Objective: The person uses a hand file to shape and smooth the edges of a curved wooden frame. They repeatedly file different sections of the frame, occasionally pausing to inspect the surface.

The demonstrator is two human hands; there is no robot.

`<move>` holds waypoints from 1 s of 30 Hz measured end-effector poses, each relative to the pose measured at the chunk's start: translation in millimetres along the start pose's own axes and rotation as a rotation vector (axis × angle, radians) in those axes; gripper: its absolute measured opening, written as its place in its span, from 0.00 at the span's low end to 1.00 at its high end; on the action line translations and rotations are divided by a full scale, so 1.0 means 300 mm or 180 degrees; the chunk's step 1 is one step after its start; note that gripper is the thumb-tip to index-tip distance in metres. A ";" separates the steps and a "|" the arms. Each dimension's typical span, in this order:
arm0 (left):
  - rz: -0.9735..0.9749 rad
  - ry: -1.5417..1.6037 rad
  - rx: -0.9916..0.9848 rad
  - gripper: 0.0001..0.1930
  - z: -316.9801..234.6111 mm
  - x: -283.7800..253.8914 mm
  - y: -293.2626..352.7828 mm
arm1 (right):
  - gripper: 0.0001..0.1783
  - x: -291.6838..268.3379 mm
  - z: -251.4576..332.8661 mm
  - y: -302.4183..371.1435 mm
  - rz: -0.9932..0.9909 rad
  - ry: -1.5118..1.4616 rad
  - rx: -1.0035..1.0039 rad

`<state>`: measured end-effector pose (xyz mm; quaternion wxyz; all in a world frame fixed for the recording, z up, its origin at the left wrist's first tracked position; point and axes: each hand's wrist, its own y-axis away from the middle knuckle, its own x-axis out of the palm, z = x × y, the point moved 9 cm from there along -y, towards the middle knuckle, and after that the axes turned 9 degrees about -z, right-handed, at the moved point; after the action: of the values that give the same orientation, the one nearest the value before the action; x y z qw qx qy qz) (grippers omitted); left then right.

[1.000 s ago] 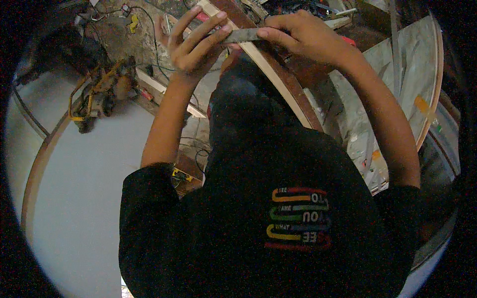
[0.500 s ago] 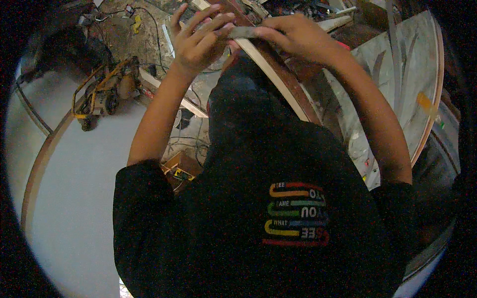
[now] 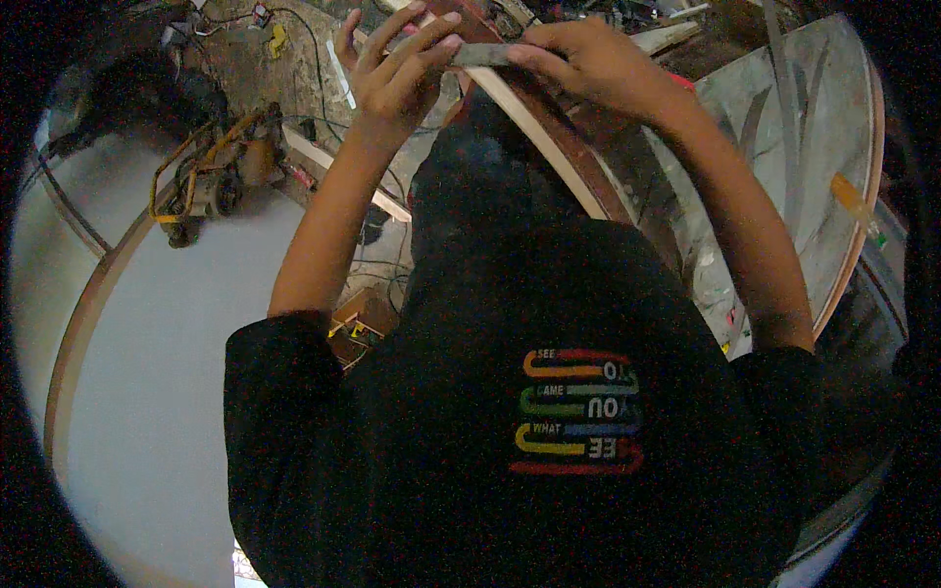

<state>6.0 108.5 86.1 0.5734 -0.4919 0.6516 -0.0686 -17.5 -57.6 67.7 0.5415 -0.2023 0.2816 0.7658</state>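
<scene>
A long wooden board, pale along its edge and reddish brown on its face, slants from the far middle toward my body. Across its pale edge lies a flat grey strip, whose exact kind I cannot make out. My right hand is closed on the strip's right end, thumb and fingers pinching it. At the other end is my left hand. Its index finger bears on the strip while the other fingers spread apart. The left thumb is mostly hidden.
A yellow-framed tool stands on a white panel at the left. On the right lies a large curved-edge sheet with grey smears. Cables, wood offcuts and a small box of tools litter the floor.
Both hands and the strip have shifted slightly away from me along the board. The grip on the strip looks the same. The whole view has tilted a little.
</scene>
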 end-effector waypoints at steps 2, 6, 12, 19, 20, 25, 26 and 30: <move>-0.0220 0.0228 -0.0044 0.14 0.001 -0.011 0.002 | 0.23 0.006 0.013 0.009 -0.0128 0.0092 -0.0046; 0.0080 0.0132 -0.0149 0.18 -0.026 0.002 0.024 | 0.25 -0.024 -0.021 0.025 0.0156 0.0122 -0.0012; 0.0207 0.0407 -0.0129 0.21 -0.035 0.003 0.070 | 0.26 0.044 -0.037 0.057 0.0163 0.0168 0.0171; 0.0177 0.0523 -0.0309 0.25 -0.055 0.026 0.052 | 0.25 0.012 -0.066 0.071 0.0166 0.0088 -0.0062; 0.0205 0.0453 -0.0248 0.24 -0.079 0.019 0.062 | 0.25 0.013 -0.087 0.075 0.0285 0.0097 0.0067; -0.0043 0.0166 -0.0543 0.21 -0.042 0.012 0.113 | 0.26 0.054 -0.073 0.078 0.0245 0.0031 0.0466; -0.0243 0.0296 -0.0635 0.22 -0.015 -0.001 0.116 | 0.27 0.058 -0.037 0.066 0.0069 -0.0034 0.0304; -0.0483 0.0157 -0.0626 0.22 0.032 -0.054 0.113 | 0.26 0.061 0.020 0.026 -0.0112 0.0135 0.0226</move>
<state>-7.7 141.9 71.9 0.4994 -0.5918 0.6300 -0.0596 -30.9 -42.4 62.7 0.5557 -0.2041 0.3164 0.7412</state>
